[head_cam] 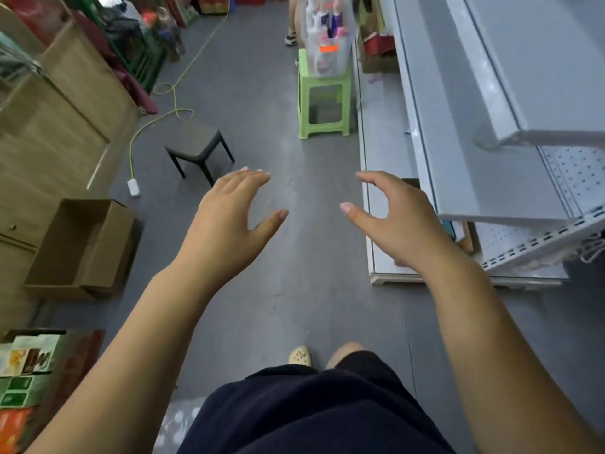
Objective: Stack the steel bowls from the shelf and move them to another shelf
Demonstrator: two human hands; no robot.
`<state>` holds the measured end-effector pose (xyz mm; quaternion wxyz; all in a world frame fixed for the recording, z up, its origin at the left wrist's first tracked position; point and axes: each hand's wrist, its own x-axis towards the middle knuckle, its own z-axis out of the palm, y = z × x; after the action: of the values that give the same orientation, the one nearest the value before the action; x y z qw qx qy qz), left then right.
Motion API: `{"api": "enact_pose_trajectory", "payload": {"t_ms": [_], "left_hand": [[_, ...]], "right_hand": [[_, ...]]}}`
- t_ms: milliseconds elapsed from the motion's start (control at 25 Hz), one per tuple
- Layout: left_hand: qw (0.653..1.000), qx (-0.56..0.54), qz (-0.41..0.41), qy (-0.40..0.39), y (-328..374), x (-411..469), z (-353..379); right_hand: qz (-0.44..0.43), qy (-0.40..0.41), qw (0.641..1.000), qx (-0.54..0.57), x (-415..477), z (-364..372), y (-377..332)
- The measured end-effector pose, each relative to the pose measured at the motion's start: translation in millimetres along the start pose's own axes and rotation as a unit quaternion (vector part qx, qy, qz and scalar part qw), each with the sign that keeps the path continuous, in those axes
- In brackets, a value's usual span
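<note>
Steel bowls not in view (none seen on pale grey metal shelving [484, 178] at right), bearing unknown; left hand [229, 208] and right hand [396, 221] hover empty, fingers loosely spread, right nearer that shelving.

Grey floor [262, 93], light-green stool [324, 93], black stool [196, 142], brown cardboard box [82, 247], pale grey perforated shelf [491, 158], yellow-green cable [170, 103].

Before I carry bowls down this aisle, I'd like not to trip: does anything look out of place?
A yellow-green cable snakes in loose loops across the floor to a white power strip near the dark stool. A cardboard box lies tipped on its side, open, at the left.
</note>
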<state>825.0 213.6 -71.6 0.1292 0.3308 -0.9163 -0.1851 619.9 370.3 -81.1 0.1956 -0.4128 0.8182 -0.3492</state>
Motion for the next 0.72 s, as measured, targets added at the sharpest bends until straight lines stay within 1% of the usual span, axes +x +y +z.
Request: {"api": "enact_pose_trajectory", "payload": {"t_ms": [160,240,440,560,640,720], "left_hand": [[0.999,-0.027,-0.006,-0.017,-11,75,14],[0.999,-0.025,-0.009,-0.019,-17,113,22],[0.997,-0.031,-0.058,0.037,-35,212,13],[0.992,-0.037,-0.084,0.084,-45,271,3],[0.988,-0.042,-0.103,0.107,-52,304,1],[0.986,-0.055,-0.117,0.109,-62,337,1]], "right_hand": [[0.008,-0.01,1.0,0.004,82,-8,2],[-0.003,-0.016,1.0,0.002,127,-13,4],[-0.055,-0.046,0.997,-0.011,252,-36,-10],[-0.091,-0.045,0.995,-0.025,320,-54,-20],[-0.095,-0.039,0.994,-0.027,357,-59,-22],[-0.088,-0.034,0.995,-0.02,391,-60,-19]]}}
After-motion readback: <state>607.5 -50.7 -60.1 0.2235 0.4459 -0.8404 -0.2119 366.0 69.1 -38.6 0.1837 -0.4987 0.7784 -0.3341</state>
